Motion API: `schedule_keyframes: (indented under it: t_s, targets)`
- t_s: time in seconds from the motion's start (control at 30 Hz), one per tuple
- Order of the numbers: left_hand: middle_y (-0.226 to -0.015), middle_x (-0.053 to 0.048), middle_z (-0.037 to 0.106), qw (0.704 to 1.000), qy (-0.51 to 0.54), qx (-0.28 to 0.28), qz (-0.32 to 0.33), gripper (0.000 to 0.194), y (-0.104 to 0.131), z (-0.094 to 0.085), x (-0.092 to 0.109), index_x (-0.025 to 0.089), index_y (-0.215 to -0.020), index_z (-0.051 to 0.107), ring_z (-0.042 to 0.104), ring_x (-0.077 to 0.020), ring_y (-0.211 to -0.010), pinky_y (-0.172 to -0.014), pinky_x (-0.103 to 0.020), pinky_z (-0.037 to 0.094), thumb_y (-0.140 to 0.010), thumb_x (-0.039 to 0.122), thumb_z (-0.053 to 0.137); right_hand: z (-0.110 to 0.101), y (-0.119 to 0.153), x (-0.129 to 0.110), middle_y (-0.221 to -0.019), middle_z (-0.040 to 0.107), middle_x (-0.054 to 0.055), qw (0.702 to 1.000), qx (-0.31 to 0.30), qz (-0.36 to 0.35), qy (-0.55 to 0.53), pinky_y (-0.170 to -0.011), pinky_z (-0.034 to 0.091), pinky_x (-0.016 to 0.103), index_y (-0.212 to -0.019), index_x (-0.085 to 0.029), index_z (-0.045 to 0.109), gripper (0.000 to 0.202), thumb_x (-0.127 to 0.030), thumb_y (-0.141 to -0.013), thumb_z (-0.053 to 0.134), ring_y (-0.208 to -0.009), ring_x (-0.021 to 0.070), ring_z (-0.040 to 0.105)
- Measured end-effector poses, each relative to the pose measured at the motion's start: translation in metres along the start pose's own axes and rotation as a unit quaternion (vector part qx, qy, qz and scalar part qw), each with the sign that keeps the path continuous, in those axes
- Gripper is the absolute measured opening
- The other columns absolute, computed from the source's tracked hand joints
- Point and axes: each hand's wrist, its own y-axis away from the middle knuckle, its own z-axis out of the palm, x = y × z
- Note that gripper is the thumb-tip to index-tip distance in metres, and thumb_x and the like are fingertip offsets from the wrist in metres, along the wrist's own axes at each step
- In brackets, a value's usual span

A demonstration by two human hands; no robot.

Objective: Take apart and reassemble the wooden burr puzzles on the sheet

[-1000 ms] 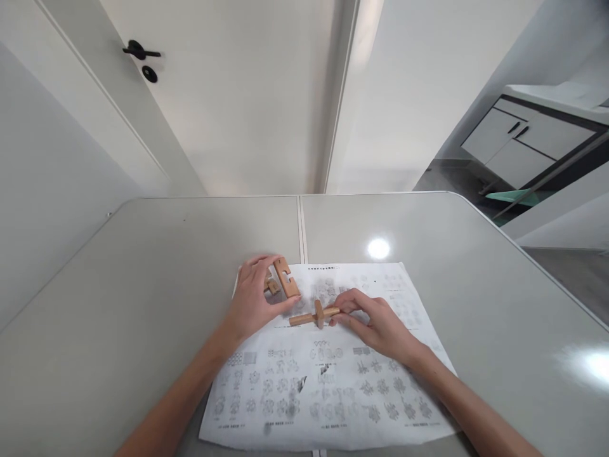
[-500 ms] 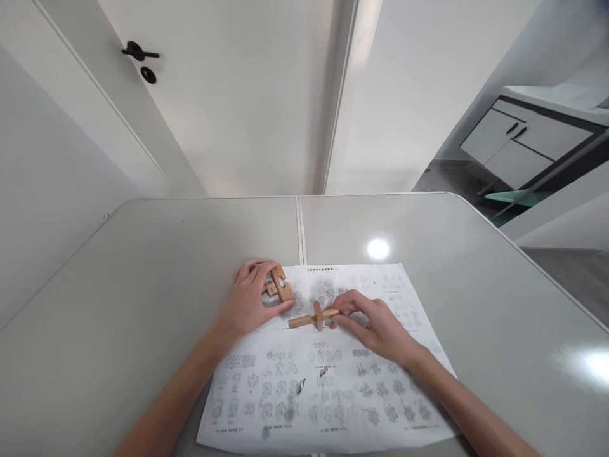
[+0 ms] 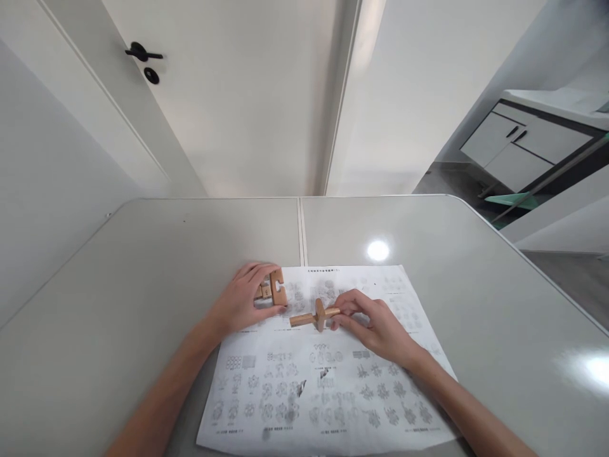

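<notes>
Notched wooden pieces (image 3: 278,288) sit at the upper left of a printed paper sheet (image 3: 285,346), with my left hand (image 3: 245,298) curled around them, fingers on the far side and thumb on the near side. Part of these pieces is hidden under the palm. My right hand (image 3: 368,320) pinches the right end of a wooden stick (image 3: 302,320) between thumb and fingers. A second short wooden piece (image 3: 320,315) crosses that stick near its middle. The crossed pieces are just over the sheet, to the right of the notched ones.
The sheet lies on a light grey table (image 3: 118,285) with a seam down its middle. Beyond the far edge stands a white door (image 3: 238,95) with a black handle. A white cabinet (image 3: 523,143) is at the far right.
My left hand has shifted slightly left, and the notched pieces have moved left with it and turned more upright in view. My right hand and the crossed pieces have barely moved.
</notes>
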Motion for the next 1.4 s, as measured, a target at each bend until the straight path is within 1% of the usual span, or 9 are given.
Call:
schedule_keyframes:
  t_s: [0.13,0.27,0.53,0.83,1.03,1.13,1.2,1.27,1.4]
  targets:
    - [-0.144,-0.009,0.065,1.0,0.001,-0.007,0.014,0.067,0.001,-0.003,-0.005,0.029,-0.142,0.052,0.058,-0.0336,-0.134,-0.114,-0.051,0.046,-0.085,0.043,0.083,0.001,0.0,0.0,-0.088,0.081,0.002,1.0,0.005,0.006,-0.004,-0.058,0.047,0.03,-0.111,-0.027,0.057,0.007,-0.031,-0.106,0.056,-0.081,0.0211,0.075]
    - [-0.151,-0.01,0.061,1.0,-0.005,0.008,0.019,0.073,0.003,-0.005,-0.009,0.029,-0.146,0.05,0.058,-0.0341,-0.137,-0.116,-0.052,0.045,-0.084,0.046,0.084,0.001,-0.001,0.0,-0.086,0.081,0.002,1.0,0.007,0.003,-0.01,-0.064,0.051,0.032,-0.111,-0.027,0.057,0.007,-0.032,-0.106,0.056,-0.081,0.0212,0.075]
    - [-0.145,-0.011,0.063,0.999,-0.007,0.023,0.023,0.074,0.004,-0.007,-0.011,0.028,-0.143,0.054,0.061,-0.0343,-0.132,-0.113,-0.051,0.049,-0.081,0.051,0.086,0.001,0.0,0.0,-0.086,0.081,0.001,1.0,0.007,0.007,-0.006,-0.061,0.049,0.03,-0.111,-0.028,0.056,0.007,-0.032,-0.106,0.056,-0.081,0.021,0.075]
    - [-0.143,-0.009,0.065,1.0,0.012,0.015,0.013,0.067,0.004,-0.01,-0.008,0.031,-0.141,0.054,0.065,-0.0319,-0.126,-0.104,-0.045,0.056,-0.085,0.053,0.082,0.001,0.0,0.001,-0.087,0.081,0.003,1.0,0.007,0.006,-0.004,-0.058,0.05,0.031,-0.111,-0.027,0.056,0.008,-0.033,-0.106,0.055,-0.08,0.0216,0.075]
    - [-0.143,-0.01,0.064,1.0,-0.008,0.024,0.004,0.076,0.004,-0.008,-0.005,0.03,-0.144,0.053,0.064,-0.0351,-0.128,-0.108,-0.05,0.053,-0.079,0.053,0.086,0.001,0.0,0.0,-0.087,0.081,0.003,1.0,0.007,0.005,-0.001,-0.059,0.051,0.032,-0.112,-0.028,0.055,0.009,-0.034,-0.106,0.054,-0.08,0.0221,0.076]
    - [-0.145,-0.011,0.062,0.999,-0.022,0.04,0.017,0.077,0.003,-0.007,-0.002,0.029,-0.146,0.052,0.06,-0.0362,-0.132,-0.111,-0.053,0.051,-0.08,0.05,0.086,0.002,0.0,0.0,-0.086,0.081,0.003,1.0,0.009,0.007,0.001,-0.059,0.051,0.032,-0.111,-0.027,0.055,0.009,-0.034,-0.106,0.055,-0.08,0.0219,0.076]
    - [-0.145,-0.012,0.062,0.997,-0.022,0.064,0.037,0.07,0.003,-0.007,0.002,0.029,-0.145,0.052,0.059,-0.035,-0.133,-0.113,-0.053,0.049,-0.085,0.046,0.083,0.002,0.0,0.0,-0.086,0.081,0.003,1.0,0.009,0.009,0.0,-0.059,0.05,0.031,-0.111,-0.027,0.056,0.009,-0.034,-0.106,0.055,-0.079,0.0219,0.075]
    - [-0.141,-0.011,0.064,0.994,-0.012,0.094,0.053,0.056,0.002,-0.006,0.007,0.028,-0.142,0.054,0.06,-0.0324,-0.131,-0.113,-0.051,0.05,-0.092,0.041,0.077,0.002,-0.001,0.001,-0.087,0.081,0.003,1.0,0.01,0.01,-0.004,-0.06,0.051,0.032,-0.112,-0.027,0.057,0.01,-0.035,-0.106,0.056,-0.08,0.022,0.076]
    - [-0.128,-0.01,0.071,0.99,0.032,0.123,0.068,0.03,0.001,-0.004,0.02,0.026,-0.131,0.061,0.066,-0.0276,-0.121,-0.105,-0.047,0.054,-0.102,0.031,0.065,0.002,-0.002,0.0,-0.087,0.081,0.003,1.0,0.011,0.005,-0.014,-0.067,0.058,0.035,-0.116,-0.028,0.06,0.015,-0.038,-0.106,0.056,-0.082,0.0228,0.077]
